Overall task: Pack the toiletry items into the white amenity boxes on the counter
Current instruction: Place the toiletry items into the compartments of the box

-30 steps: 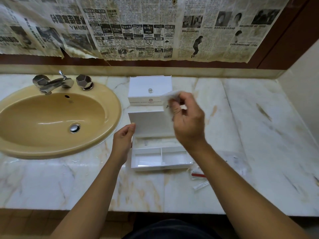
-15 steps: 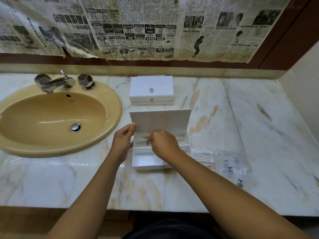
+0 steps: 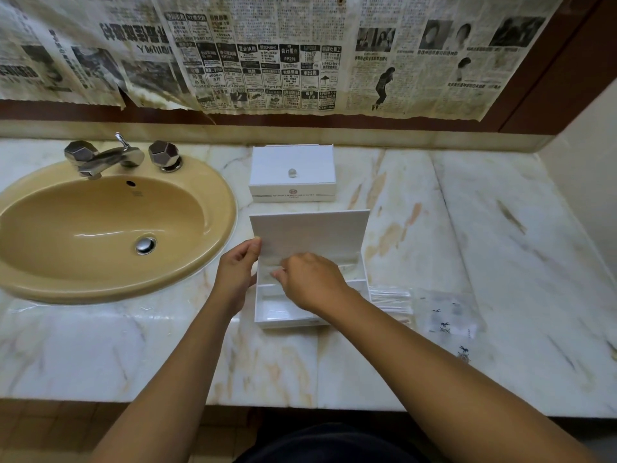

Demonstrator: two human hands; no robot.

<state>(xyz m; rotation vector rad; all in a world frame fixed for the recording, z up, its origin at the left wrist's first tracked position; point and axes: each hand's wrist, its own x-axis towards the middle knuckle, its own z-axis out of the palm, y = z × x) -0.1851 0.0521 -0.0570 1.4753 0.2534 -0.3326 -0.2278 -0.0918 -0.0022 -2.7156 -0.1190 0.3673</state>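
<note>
A beige sink (image 3: 100, 235) sits at the counter's left. The left hand (image 3: 235, 275) grips the left edge of the open white box (image 3: 283, 315) at its raised lid (image 3: 310, 233). The right hand (image 3: 310, 282) reaches into the box; its grip cannot be told. A closed box (image 3: 292, 173) stands behind. Clear toiletry packets (image 3: 444, 312) lie just right.

Head camera looks forward and down, close over the counter (image 3: 467, 228).
</note>
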